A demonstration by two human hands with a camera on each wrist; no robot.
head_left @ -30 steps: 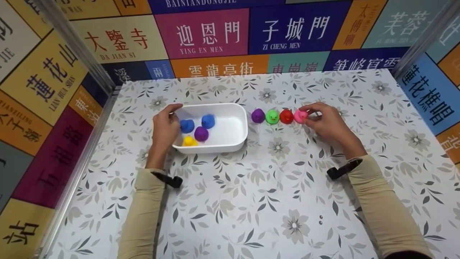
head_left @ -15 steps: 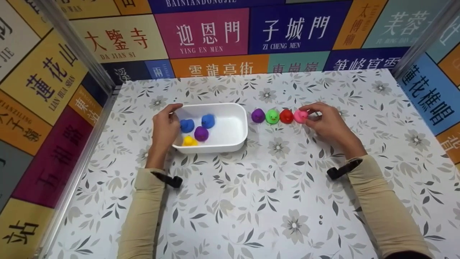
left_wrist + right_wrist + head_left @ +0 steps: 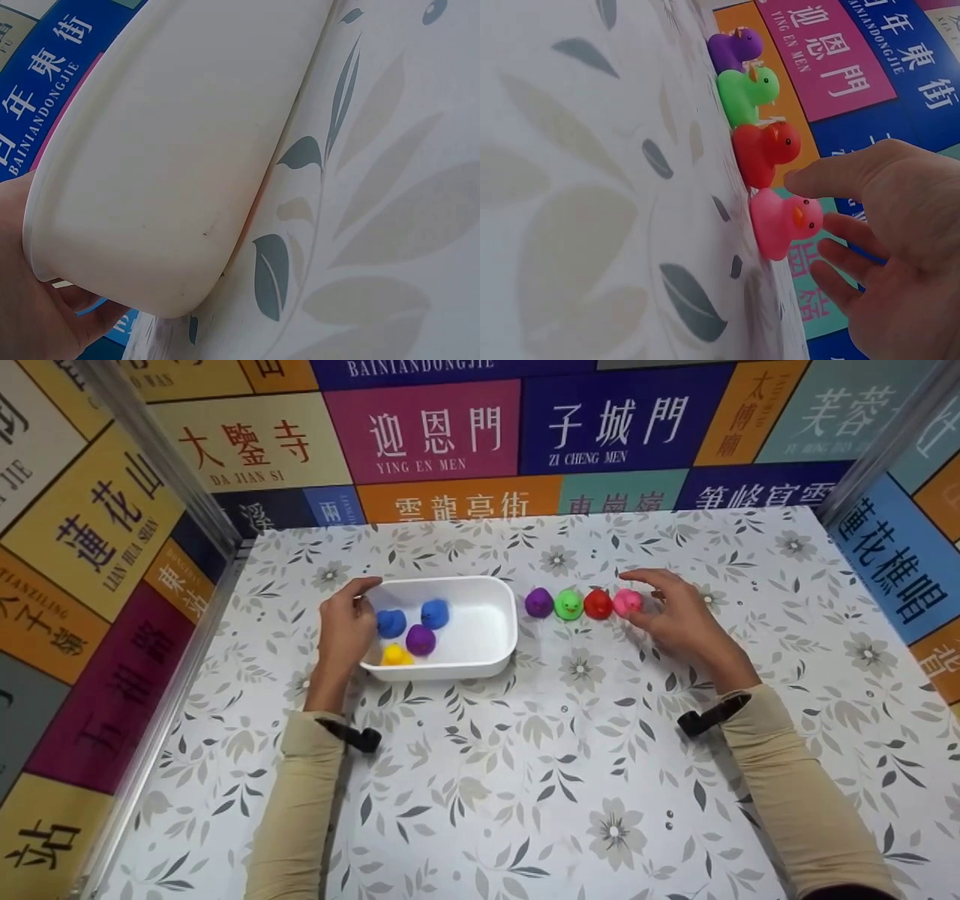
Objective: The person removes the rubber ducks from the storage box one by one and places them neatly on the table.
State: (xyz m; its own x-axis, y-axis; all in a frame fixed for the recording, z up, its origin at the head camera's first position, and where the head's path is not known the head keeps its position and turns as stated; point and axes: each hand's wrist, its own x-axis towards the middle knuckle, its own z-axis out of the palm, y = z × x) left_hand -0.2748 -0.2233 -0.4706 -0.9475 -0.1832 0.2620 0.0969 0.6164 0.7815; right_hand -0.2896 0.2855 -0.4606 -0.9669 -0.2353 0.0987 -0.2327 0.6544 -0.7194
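Note:
My left hand grips the left end of a white plastic box, its fingers at the rim. Inside lie two blue rubber ducks, a purple one and a yellow one. Right of the box, a row of rubber ducks stands on the table: purple, green, red and pink. Around the pink duck, my right hand is spread with thumb and fingers apart. The right wrist view has a gap between that hand and the pink duck.
A white tabletop with a grey leaf and flower print lies under everything. Colourful panels with lettering stand along the back and both sides.
My right hand has loosened from the pink duck, its fingers spreading apart. The duck stays at the right end of the row. The left hand and the box have not moved.

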